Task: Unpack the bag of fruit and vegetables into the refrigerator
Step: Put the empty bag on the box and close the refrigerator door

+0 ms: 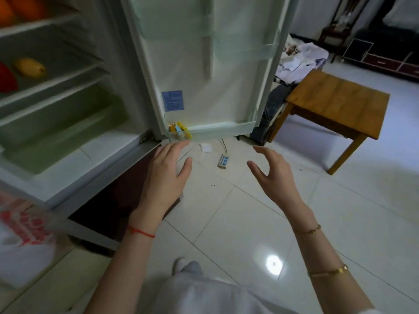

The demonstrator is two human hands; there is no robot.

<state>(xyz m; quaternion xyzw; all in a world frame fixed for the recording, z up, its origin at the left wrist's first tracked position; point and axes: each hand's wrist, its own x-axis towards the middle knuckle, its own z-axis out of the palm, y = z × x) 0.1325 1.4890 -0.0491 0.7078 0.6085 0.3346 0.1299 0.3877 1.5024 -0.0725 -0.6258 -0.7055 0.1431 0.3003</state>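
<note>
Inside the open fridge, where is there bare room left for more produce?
Free: the shelf right of the yellow fruit, and the green drawer below, which looks empty. Crowded: that shelf's left edge by the red item, and the top shelf's orange fruit.

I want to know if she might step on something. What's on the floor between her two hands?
In the head view, a white power strip lies on the tiled floor between the left hand and right hand.

Both bare forearms reach forward and down. The left hand (166,175) is spread flat, palm down, fingers straight; the right hand (275,172) is turned edge-on, fingers loosely curved, holding nothing
</note>
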